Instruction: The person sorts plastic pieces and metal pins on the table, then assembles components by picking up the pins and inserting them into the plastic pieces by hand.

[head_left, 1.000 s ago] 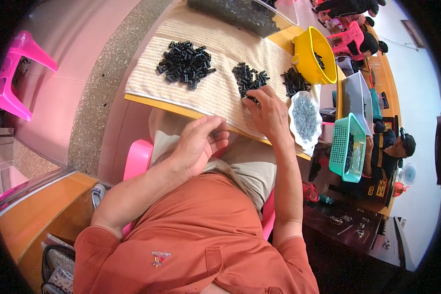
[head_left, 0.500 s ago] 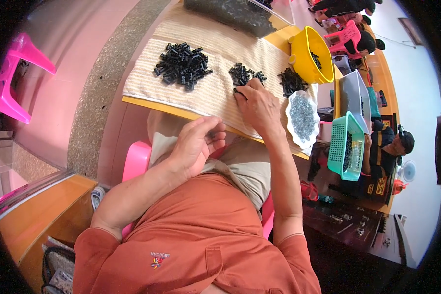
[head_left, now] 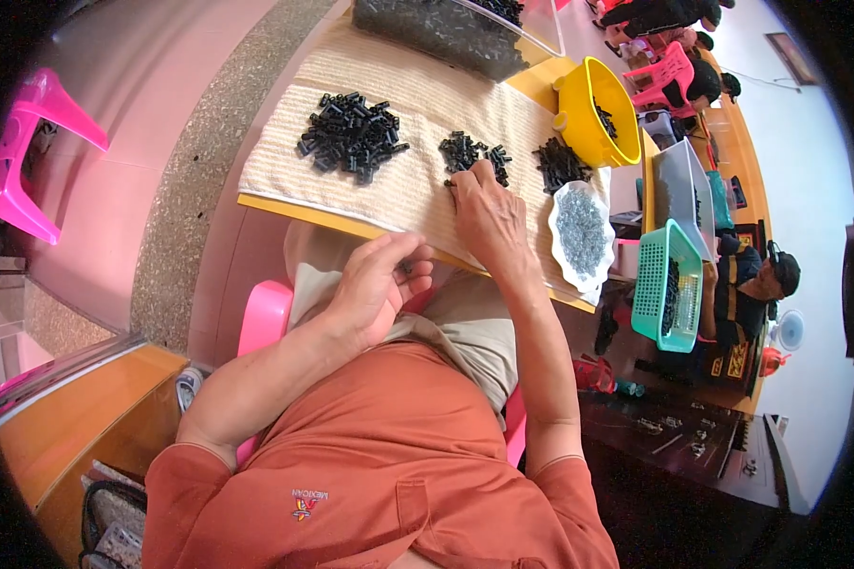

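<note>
Three piles of small black tube-shaped plastic pieces lie on a striped cream towel [head_left: 417, 100]: a large pile [head_left: 351, 137] at left, a small middle pile [head_left: 465, 152] and another pile [head_left: 562, 166] at right. My right hand [head_left: 491, 211] is at the near side of the middle pile, thumb and fingers closed around a small black piece at the fingertips, partly hidden. Held palm inward before the table edge, my left hand [head_left: 375, 284] has curled fingers with something small and dark in them. A scalloped white dish [head_left: 557, 228] of tiny clear pieces sits right of my right hand.
At the back stands a clear bin [head_left: 436, 43] of black pieces. A yellow tub [head_left: 579, 100] is at the back right, with a green basket [head_left: 647, 284] and grey bin [head_left: 678, 190] beyond. Another person [head_left: 745, 284] sits at right. A pink stool [head_left: 28, 156] stands at left.
My right hand has shifted slightly nearer to me at the middle pile, its fingers still closed. My left hand stays almost in place, its fingers curled a little more.
</note>
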`<state>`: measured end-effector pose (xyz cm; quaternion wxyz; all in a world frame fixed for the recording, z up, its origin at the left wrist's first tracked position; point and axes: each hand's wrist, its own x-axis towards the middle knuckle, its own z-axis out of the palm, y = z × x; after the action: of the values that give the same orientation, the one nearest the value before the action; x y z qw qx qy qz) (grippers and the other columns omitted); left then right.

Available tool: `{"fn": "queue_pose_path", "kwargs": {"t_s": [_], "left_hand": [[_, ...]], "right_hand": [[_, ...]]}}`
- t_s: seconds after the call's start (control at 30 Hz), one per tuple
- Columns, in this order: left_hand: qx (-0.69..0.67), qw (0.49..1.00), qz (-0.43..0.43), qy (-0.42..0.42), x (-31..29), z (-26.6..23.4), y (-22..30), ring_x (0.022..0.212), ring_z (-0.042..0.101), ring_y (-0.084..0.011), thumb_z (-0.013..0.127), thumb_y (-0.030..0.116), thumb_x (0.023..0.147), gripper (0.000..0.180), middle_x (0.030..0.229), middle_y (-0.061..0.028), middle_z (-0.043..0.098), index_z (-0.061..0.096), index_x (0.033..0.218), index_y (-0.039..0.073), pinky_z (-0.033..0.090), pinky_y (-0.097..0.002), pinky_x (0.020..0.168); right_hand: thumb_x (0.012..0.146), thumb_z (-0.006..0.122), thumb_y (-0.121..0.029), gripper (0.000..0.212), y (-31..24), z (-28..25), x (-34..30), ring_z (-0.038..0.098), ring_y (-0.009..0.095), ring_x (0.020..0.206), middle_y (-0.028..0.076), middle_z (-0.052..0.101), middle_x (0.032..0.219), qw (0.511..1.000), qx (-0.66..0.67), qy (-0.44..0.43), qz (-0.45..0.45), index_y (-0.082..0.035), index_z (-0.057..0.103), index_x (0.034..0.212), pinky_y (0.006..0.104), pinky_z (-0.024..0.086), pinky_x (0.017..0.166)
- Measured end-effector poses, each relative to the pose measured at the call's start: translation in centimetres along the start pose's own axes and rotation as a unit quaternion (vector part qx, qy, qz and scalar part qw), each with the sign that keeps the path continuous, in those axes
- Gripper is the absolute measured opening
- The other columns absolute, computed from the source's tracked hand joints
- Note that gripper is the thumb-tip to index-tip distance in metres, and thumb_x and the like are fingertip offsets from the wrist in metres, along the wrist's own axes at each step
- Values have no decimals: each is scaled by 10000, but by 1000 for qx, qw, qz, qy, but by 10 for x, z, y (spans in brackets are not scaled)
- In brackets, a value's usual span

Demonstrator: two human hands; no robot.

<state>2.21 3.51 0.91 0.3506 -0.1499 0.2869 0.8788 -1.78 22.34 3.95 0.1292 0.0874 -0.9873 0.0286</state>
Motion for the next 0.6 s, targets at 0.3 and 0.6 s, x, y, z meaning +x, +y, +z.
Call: {"fn": "queue_pose_path", "kwargs": {"t_s": [0.3, 0.6], "left_hand": [[8, 1000, -2, -1, -1, -1, 1, 802, 610, -125, 609, 180, 961, 129, 925, -33, 646, 621, 1032, 74, 534, -284, 728], [21, 1000, 0, 1, -2, 1, 1, 805, 609, -122, 608, 188, 963, 132, 927, -28, 643, 619, 1030, 75, 530, -279, 727]], "right_hand": [[855, 549, -53, 150, 4, -8, -6, 653, 358, 803, 159, 553, 995, 999, 14, 4, 37, -45, 583, 1000, 469, 520, 663], [935, 576, -181, 136, 13, -16, -7, 648, 370, 803, 143, 576, 996, 998, 20, -30, 53, -73, 623, 1003, 477, 507, 680]]}}
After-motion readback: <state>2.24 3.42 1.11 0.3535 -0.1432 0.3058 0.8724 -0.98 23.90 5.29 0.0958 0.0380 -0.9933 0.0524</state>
